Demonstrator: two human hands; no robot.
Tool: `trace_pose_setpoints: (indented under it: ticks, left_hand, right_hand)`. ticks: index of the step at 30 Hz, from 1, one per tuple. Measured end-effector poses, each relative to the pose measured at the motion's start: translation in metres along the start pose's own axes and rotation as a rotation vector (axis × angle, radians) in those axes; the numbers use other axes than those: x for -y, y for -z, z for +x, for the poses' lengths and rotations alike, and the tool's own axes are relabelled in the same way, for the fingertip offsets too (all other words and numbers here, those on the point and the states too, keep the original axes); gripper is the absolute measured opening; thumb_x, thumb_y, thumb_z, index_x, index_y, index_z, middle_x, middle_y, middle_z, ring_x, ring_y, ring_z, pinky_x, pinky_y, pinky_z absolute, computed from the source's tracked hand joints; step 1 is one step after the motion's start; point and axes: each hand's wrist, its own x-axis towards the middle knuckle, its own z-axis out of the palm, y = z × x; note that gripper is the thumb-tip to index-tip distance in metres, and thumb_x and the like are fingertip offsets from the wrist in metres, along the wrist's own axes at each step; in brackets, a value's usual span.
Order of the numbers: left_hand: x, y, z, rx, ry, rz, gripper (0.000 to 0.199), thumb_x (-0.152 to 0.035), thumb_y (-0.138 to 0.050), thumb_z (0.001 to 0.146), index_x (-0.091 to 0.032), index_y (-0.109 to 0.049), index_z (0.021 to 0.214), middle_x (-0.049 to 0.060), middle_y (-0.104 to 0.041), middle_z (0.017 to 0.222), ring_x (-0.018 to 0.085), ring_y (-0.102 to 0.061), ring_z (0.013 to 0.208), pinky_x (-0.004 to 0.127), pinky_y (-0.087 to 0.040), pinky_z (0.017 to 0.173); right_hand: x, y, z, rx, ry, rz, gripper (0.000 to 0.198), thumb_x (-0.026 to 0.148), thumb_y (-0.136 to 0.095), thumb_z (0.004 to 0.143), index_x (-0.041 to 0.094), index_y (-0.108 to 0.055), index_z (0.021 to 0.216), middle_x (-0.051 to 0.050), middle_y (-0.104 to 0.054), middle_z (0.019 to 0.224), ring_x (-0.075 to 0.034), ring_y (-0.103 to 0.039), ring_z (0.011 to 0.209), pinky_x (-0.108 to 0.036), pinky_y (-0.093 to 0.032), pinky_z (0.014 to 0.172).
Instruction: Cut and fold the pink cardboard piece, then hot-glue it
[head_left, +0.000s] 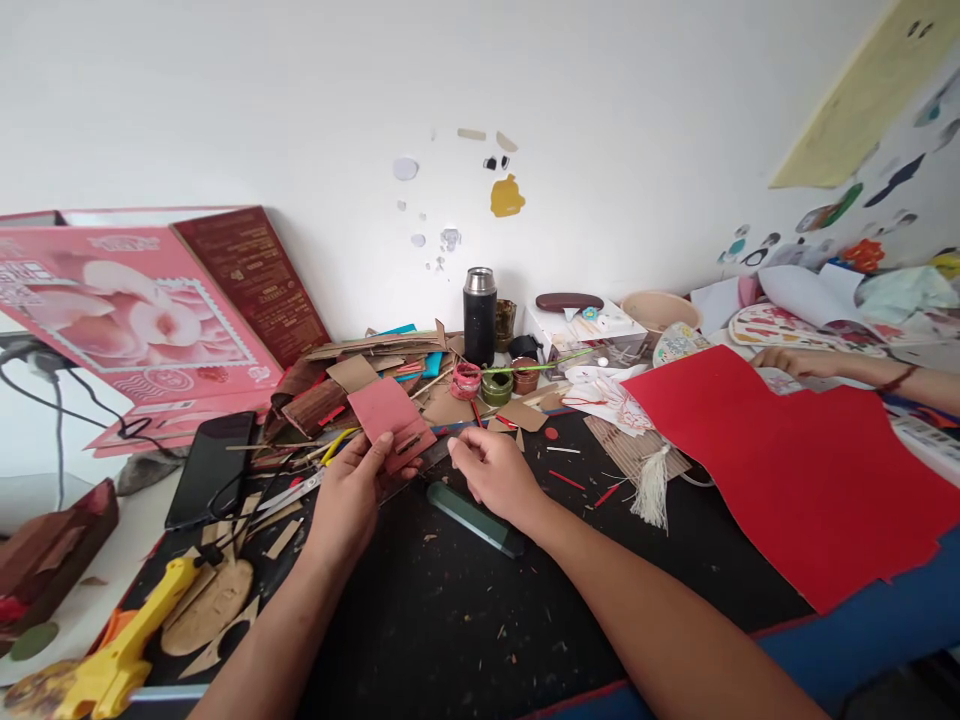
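My left hand [352, 490] grips a pink piece of card [386, 412], thumb on its face; a dark mark or slot shows near the card's lower edge. To the right of it, my right hand [491, 470] is closed with fingers curled in; what they hold, if anything, is hidden. Between the hands a clear, thin strip [435, 455] lies low, hard to make out. Just below my right hand, a long dark green object [474, 518] rests on the black table mat [420, 620]. Scissors [291, 495] with a yellow handle lie left of my left hand.
Cardboard scraps, paint pots [496, 386] and a black flask [480, 318] stand behind. At left are a phone [211, 468], a yellow glue gun [124, 650] and a pink box [142, 310]. A large red sheet [787, 470] lies right, near another person's hand [791, 362].
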Motion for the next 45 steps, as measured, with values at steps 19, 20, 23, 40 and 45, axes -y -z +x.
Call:
trace_pose_setpoints:
  ticks: [19,20,23,40,45]
  left_hand:
    - [0.005,-0.007,-0.005,0.332,0.001,0.170,0.050,-0.064,-0.079,0.082,-0.017,-0.069,0.094,0.003,-0.070,0.074,0.015,-0.061,0.056,0.025,-0.047,0.048]
    - [0.005,-0.007,-0.005,0.348,0.000,0.176,0.050,-0.064,-0.078,0.083,-0.017,-0.068,0.097,0.003,-0.070,0.077,0.015,-0.062,0.059,0.026,-0.049,0.050]
    - [0.002,-0.008,-0.008,0.405,0.009,0.206,0.055,-0.055,-0.088,0.076,-0.018,-0.068,0.111,0.004,-0.074,0.087,0.017,-0.067,0.068,0.029,-0.055,0.062]
    - [-0.002,-0.012,-0.007,0.473,0.016,0.275,0.047,-0.054,-0.088,0.073,-0.018,-0.069,0.097,0.004,-0.075,0.082,0.020,-0.069,0.070,0.033,-0.056,0.067]
    - [0.000,-0.012,-0.006,0.456,0.004,0.266,0.048,-0.056,-0.088,0.074,-0.018,-0.069,0.097,0.004,-0.076,0.081,0.021,-0.069,0.070,0.033,-0.056,0.067]
  right_hand:
    - [-0.002,0.005,0.010,0.103,-0.084,0.315,0.045,0.068,-0.063,0.090,0.024,-0.052,0.085,0.010,-0.051,0.051,-0.010,-0.044,0.035,-0.023,-0.030,0.037]
    - [-0.003,0.005,0.010,0.096,-0.083,0.311,0.045,0.067,-0.063,0.089,0.024,-0.052,0.084,0.010,-0.051,0.050,-0.010,-0.044,0.035,-0.023,-0.030,0.038]
    - [-0.003,0.007,0.011,0.067,-0.075,0.299,0.042,0.063,-0.063,0.090,0.024,-0.052,0.081,0.010,-0.050,0.049,-0.009,-0.043,0.035,-0.023,-0.030,0.038]
    - [0.000,0.009,0.011,0.048,-0.048,0.251,0.041,0.062,-0.064,0.091,0.023,-0.054,0.078,0.009,-0.051,0.049,-0.009,-0.045,0.036,-0.022,-0.031,0.040]
    - [-0.004,0.007,0.012,0.061,-0.054,0.259,0.042,0.063,-0.063,0.091,0.024,-0.053,0.081,0.010,-0.050,0.050,-0.010,-0.044,0.035,-0.023,-0.031,0.039]
